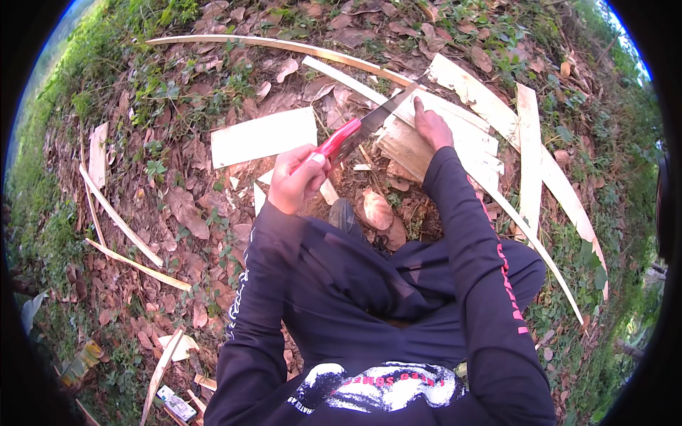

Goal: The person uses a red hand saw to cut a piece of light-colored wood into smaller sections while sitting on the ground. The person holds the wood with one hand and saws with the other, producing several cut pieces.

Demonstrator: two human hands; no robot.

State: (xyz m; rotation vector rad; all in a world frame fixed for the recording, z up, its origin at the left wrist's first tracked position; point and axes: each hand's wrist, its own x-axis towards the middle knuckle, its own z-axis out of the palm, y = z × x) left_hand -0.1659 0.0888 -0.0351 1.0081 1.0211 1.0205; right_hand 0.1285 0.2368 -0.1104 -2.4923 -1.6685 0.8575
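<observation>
My left hand (pixel 296 179) is closed around the red handle of a handsaw (pixel 375 119). The dark blade points up and to the right, lying across a long pale wooden strip (pixel 529 231), its tip close to my right hand. My right hand (pixel 433 130) is closed on that strip, beside the blade, with one finger stretched up along the wood. Its other fingers are partly hidden. Under the strip lies a stack of flat wooden boards (pixel 477 145), several layers deep, with rough edges toward me.
A rectangular pale board (pixel 263 138) lies left of the saw. Long curved strips (pixel 284 44) lie beyond it, and more boards (pixel 529 142) on the right. Thin offcuts (pixel 121 216) lie on the leaf-covered ground at left. A small box (pixel 176 405) is at the lower left.
</observation>
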